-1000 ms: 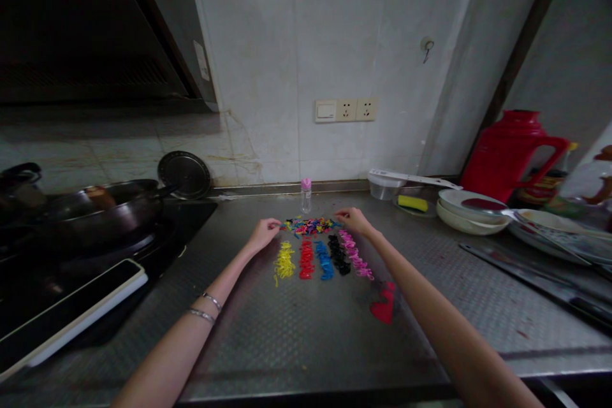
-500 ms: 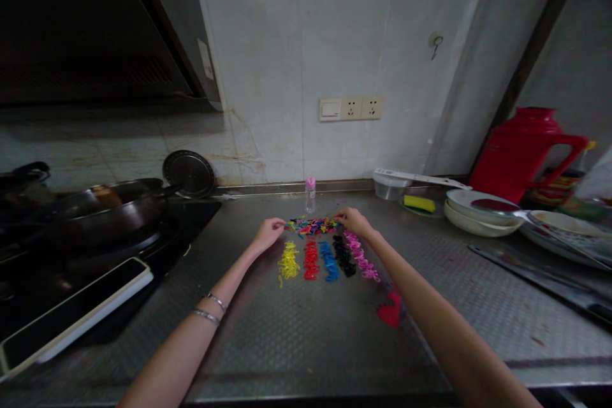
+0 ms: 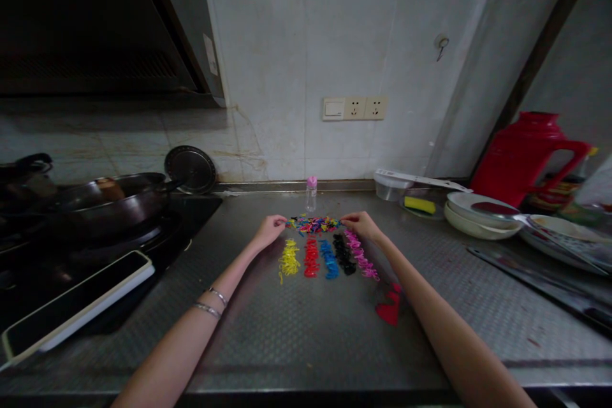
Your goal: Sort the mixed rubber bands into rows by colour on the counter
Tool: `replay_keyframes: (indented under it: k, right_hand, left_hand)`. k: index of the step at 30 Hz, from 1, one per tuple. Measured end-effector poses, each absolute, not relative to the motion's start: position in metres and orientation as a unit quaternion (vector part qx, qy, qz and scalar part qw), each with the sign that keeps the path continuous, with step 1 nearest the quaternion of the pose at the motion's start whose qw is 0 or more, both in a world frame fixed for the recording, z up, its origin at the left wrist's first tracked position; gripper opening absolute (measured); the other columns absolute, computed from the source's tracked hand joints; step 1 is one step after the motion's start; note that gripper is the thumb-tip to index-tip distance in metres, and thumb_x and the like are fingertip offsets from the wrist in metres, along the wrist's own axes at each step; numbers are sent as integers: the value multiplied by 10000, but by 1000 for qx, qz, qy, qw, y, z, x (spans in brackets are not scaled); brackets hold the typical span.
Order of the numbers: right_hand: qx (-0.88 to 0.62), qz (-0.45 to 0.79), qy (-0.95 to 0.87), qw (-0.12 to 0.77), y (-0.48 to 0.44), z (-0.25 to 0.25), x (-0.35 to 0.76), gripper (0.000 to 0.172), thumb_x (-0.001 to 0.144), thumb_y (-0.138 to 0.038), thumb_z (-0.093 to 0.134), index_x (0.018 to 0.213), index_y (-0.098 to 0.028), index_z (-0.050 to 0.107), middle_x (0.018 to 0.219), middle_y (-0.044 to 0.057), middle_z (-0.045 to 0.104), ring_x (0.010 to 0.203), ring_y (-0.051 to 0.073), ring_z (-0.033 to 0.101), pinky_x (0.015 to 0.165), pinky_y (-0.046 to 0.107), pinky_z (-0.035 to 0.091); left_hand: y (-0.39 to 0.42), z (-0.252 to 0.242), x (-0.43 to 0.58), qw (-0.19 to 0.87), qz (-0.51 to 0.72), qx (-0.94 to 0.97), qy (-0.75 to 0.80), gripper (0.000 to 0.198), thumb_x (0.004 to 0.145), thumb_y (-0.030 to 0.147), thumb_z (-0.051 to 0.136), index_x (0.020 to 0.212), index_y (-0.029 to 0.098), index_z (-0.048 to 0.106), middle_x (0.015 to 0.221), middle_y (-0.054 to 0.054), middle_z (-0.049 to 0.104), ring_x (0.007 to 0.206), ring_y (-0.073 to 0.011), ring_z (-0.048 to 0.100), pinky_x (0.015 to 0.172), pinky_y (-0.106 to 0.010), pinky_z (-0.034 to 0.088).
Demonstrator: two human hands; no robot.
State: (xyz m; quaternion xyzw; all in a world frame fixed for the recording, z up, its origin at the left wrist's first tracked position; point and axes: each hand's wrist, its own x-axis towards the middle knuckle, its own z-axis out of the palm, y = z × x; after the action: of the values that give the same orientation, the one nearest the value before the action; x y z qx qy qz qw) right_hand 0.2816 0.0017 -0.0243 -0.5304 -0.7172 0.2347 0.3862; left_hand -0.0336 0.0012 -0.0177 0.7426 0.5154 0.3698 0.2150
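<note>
We have both hands over a textured grey metal countertop [image 3: 268, 331], one at each end of a loose heap of small mixed-colour bands [image 3: 315, 225], rubber by the look of them. Our left hand [image 3: 271, 229] is at its left end, fingertips bent towards each other; our right hand [image 3: 363, 225] is at the right end, thumb and fingers likewise drawn together. We cannot tell whether either pinch is fully closed or has a band in it.

On our side of the heap lie five rows of thin bands, left to right: a bright yellow row [image 3: 289, 258], a red row [image 3: 311, 258], a blue row [image 3: 329, 259], a black row [image 3: 343, 255] and a pink row [image 3: 361, 255]. Behind the heap stands a small clear bottle with a pink cap [image 3: 311, 197].

We take the step in hand to be picking at both ends of the heap. The next move, we judge, calls for a light pinch that parts one band from its neighbours, without brushing the pink row, the nearest to our right hand.
</note>
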Motion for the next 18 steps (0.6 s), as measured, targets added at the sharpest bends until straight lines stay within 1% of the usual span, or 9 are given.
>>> replay_keyframes:
  k: [4, 10, 14, 18]
  right_hand:
    - [-526, 205, -750, 345, -7, -22, 277, 313, 697, -314, 517, 852, -108, 696, 718, 45, 679, 608, 149, 562, 587, 234, 420]
    - [-494, 154, -806, 287, -16, -13, 267, 260, 715, -274, 513, 832, -143, 705, 753, 42, 681, 668, 151, 570, 631, 223, 410]
    - [-479, 162, -818, 275, -19, -10, 263, 224, 698, -258, 540, 819, -164, 704, 748, 30, 676, 671, 137, 570, 646, 210, 407]
    - [-484, 171, -811, 279, -22, -8, 262, 202, 685, -240, 548, 793, -161, 699, 706, 20, 668, 637, 123, 560, 614, 195, 400]
  left_hand:
    - [2, -19, -34, 218, 376, 744, 507, 285, 689, 200, 465, 886, 94, 642, 766, -68, 660, 669, -139, 575, 649, -243, 437]
    - [1, -19, -35, 221, 379, 745, 502, 277, 689, 201, 467, 874, 95, 644, 775, -72, 662, 676, -140, 581, 671, -249, 444]
    - [-1, -17, -34, 214, 361, 750, 511, 296, 687, 206, 461, 889, 86, 643, 763, -75, 660, 669, -145, 579, 652, -250, 441]
    - [-2, -18, -35, 208, 344, 758, 515, 294, 679, 202, 463, 879, 96, 650, 764, -68, 664, 675, -146, 578, 656, -252, 438]
